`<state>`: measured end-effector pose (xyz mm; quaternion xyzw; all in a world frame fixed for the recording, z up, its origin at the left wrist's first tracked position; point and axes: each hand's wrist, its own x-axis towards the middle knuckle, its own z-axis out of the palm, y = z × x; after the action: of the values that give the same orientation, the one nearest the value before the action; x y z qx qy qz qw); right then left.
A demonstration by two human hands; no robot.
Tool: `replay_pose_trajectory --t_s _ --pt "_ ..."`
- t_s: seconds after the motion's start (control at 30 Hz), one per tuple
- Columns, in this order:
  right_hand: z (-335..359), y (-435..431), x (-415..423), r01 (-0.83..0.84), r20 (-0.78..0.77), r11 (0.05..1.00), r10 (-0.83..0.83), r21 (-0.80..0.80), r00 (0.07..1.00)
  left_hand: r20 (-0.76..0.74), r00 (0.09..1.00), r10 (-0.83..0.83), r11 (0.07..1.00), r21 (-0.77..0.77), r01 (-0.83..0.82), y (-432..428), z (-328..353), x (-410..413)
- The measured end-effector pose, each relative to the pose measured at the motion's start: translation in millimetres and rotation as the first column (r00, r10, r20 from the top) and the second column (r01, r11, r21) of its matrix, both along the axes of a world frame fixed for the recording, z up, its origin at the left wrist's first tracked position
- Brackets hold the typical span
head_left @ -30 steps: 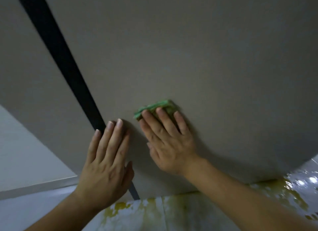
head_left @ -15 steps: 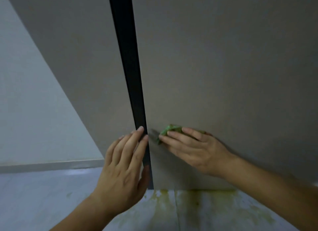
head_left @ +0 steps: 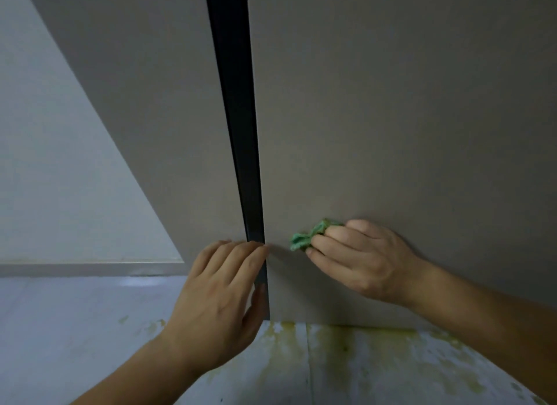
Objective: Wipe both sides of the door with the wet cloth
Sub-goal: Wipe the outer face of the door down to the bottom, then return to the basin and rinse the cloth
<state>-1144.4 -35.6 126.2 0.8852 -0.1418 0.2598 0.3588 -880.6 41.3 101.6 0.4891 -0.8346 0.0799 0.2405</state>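
A pale floor (head_left: 361,368), stained yellow, meets the grey door (head_left: 391,118). Your right hand (head_left: 361,263) clutches the bunched green cloth (head_left: 307,236) against the door's near face, low down. Your left hand (head_left: 220,299) grips its dark edge (head_left: 238,133), thumb on the near side.

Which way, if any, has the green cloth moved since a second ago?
Yes. The green cloth has moved left, closer to the door's dark edge, and the right hand now bunches it in curled fingers instead of pressing it flat.
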Motion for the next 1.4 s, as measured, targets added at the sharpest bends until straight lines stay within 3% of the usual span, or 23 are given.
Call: replay_pose_trajectory --t_s 0.1,0.2,0.3,0.4,0.47,0.57,0.93,1.2,1.4 --pt "-0.5 15.2 9.4 0.071 0.104 0.973 -0.096 0.222 0.99 0.002 0.999 0.044 0.994 0.103 -0.044 6.3 7.1 5.0" --pt "21.3 39.0 25.3 0.05 0.234 0.838 -0.209 0.544 0.95 -0.032 0.987 0.157 0.952 0.271 -0.143 23.5 43.4 13.5" --pt "67.0 61.1 42.3 -0.014 0.279 0.605 -0.346 0.796 0.896 -0.035 0.966 0.255 0.878 0.427 -0.216 48.1 105.7 24.7" --pt "133.2 80.5 60.4 -0.086 0.275 0.346 -0.545 0.934 0.792 -0.034 0.932 0.361 0.802 0.521 -0.292 72.1 183.0 38.4" --pt "182.3 90.0 70.1 -0.131 0.247 0.227 -0.624 0.965 0.741 -0.049 0.903 0.427 0.762 0.557 -0.33 86.2 234.2 46.9" --pt "261.0 105.1 85.0 -0.153 0.197 0.125 -0.662 0.98 0.723 -0.054 0.858 0.511 0.693 0.617 -0.374 104.5 307.0 57.3" --pt "489.2 144.8 178.7 -0.249 0.117 -0.181 -0.537 0.951 0.835 -0.136 0.664 0.735 0.555 0.683 -0.475 160.6 513.0 124.6" --pt "531.8 154.0 318.9 -0.3 0.152 -0.271 -0.457 0.915 0.876 -0.07 0.517 0.853 0.415 0.691 -0.592 213.9 547.4 259.2" --pt "516.3 180.4 474.6 -0.257 0.14 -0.222 -0.436 0.941 0.889 -0.033 0.473 0.88 0.354 0.709 -0.61 257.3 530.0 408.5"
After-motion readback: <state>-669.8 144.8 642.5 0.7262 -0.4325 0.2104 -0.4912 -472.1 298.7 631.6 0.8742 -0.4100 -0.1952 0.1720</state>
